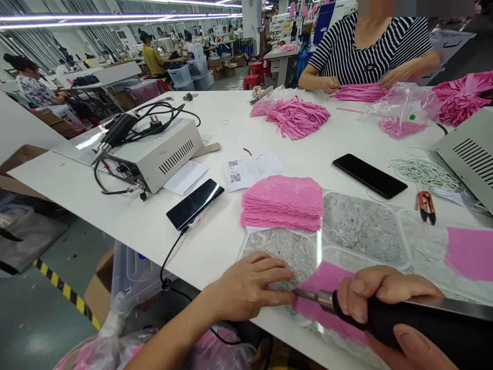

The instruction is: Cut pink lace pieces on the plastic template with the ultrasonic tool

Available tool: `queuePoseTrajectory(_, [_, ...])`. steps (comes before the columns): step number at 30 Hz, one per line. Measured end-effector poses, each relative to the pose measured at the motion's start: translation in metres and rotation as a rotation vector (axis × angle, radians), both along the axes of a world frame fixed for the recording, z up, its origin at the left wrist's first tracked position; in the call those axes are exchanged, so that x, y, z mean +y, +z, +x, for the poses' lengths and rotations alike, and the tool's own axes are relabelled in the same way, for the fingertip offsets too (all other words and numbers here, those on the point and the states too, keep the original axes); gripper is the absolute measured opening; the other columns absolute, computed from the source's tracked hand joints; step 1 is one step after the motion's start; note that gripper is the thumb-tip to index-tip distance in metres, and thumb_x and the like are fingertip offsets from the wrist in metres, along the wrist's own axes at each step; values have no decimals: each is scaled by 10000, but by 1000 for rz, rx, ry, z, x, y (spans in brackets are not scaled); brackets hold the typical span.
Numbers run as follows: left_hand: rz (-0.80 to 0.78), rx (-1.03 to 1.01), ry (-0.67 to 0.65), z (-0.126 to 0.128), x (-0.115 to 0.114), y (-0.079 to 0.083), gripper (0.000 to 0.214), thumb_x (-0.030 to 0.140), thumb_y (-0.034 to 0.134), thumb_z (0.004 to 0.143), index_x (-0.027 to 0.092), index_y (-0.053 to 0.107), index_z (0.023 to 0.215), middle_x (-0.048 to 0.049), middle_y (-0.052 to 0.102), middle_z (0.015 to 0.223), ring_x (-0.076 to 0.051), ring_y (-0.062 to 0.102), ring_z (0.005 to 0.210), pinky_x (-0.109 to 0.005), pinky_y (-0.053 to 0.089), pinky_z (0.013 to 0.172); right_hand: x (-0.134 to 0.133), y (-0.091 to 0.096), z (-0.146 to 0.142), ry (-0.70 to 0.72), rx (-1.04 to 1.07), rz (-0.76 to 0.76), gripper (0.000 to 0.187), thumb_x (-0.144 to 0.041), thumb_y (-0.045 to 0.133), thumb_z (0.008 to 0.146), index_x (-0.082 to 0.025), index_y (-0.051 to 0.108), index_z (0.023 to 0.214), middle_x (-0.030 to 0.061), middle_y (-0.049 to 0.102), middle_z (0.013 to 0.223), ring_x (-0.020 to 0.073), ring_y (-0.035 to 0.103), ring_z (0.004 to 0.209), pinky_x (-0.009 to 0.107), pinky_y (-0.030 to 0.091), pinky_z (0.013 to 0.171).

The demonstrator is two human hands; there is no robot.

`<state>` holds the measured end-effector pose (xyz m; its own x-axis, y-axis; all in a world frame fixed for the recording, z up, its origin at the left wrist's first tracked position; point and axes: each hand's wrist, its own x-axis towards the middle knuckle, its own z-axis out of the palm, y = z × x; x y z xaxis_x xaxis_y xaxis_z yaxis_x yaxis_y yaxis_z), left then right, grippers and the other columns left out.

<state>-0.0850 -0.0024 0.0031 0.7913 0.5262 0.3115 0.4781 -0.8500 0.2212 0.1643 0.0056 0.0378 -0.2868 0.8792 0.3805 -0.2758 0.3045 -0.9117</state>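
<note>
My right hand [389, 295] grips a thick black-handled tool [408, 318] with a narrow metal tip. The tip points left and meets the edge of a pink fabric piece [327, 277], close to my left fingertips. My left hand [250, 288] lies palm down, fingers stretched, on a grey marbled mat [285, 246] at the left edge of that piece. Part of the fabric is hidden behind the tool and my right hand. Just beyond stands a stack of pink lace-edged fabric pieces [283, 203]. Another pink piece [470, 253] lies on the mat to the right.
A grey power box [173, 154] carries a similar corded tool [119, 128]. Two phones [195, 204] [370, 176], a printed paper [252, 172], orange thread snips [426, 207] and elastic loops [423, 173] lie around. Across the table, a person in a striped shirt [370, 51] handles pink strips [360, 92].
</note>
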Motion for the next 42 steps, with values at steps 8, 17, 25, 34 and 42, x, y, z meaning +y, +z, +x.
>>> queuePoseTrajectory(8, [-9, -7, 10, 2, 0, 2, 352, 63, 471, 824, 210, 610, 1112, -44, 606, 1252, -187, 491, 1209, -347, 368, 1005, 3, 2, 1, -36, 36, -11, 91, -338, 607, 877, -268, 592, 934, 25, 577, 809, 155, 564, 577, 350, 560, 541])
queuePoseTrajectory(17, [22, -157, 77, 41, -3, 14, 233, 101, 456, 900, 128, 597, 1084, -98, 668, 1109, -188, 581, 1075, -353, 389, 988, 28, 12, 25, -394, 184, -9, 96, -286, 680, 805, -220, 617, 836, 11, 536, 797, 126, 518, 573, 311, 543, 545])
queuePoseTrajectory(25, [-4, -61, 130, 55, 0, 4, 264, 294, 458, 969, 168, 572, 1171, -91, 616, 1237, -225, 541, 1178, -444, 376, 1045, 29, -1, 20, -351, 161, 3, 85, -273, 648, 826, -226, 599, 876, 17, 559, 838, 125, 550, 593, 313, 548, 563])
queuePoseTrajectory(34, [17, -34, 145, 55, -2, 2, 306, 353, 458, 977, 175, 571, 1198, -89, 592, 1281, -238, 532, 1201, -464, 360, 1064, 32, 0, 16, -362, 142, 21, 83, -272, 649, 827, -218, 597, 862, 20, 555, 821, 125, 548, 584, 322, 552, 557])
queuePoseTrajectory(42, [43, -45, 140, 56, 0, 3, 309, 361, 444, 984, 169, 582, 1182, -94, 605, 1262, -234, 533, 1198, -439, 374, 1054, 32, 0, 14, -360, 144, 20, 94, -281, 659, 828, -216, 597, 852, 13, 563, 818, 114, 540, 577, 312, 547, 566])
